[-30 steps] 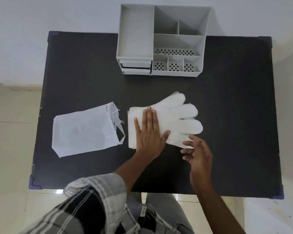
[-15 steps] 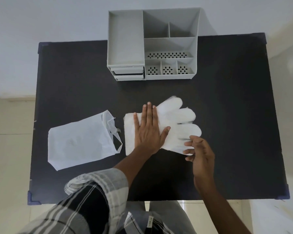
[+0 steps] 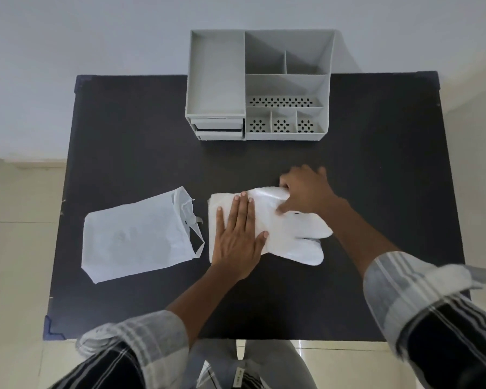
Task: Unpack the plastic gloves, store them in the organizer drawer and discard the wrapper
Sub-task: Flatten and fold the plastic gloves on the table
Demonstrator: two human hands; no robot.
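A stack of white plastic gloves [image 3: 292, 237] lies flat on the black table [image 3: 376, 192], fingers pointing right. My left hand [image 3: 237, 237] presses flat on the cuff end, fingers spread. My right hand [image 3: 306, 192] reaches over the far edge of the gloves and pinches the upper finger part, which is folded back toward the middle. The empty white wrapper [image 3: 138, 237] lies to the left of the gloves, torn open at its right end. The grey organizer [image 3: 216, 77] stands at the table's back edge, with two shut drawers [image 3: 218, 129] at its lower left.
The organizer has several open compartments on its right side, some with perforated floors. Pale floor tiles surround the table. My checked sleeves fill the bottom of the view.
My right hand has moved from the near side of the glove fingers to the far side and has folded the upper fingers inward. The left hand stays pressed on the cuffs.
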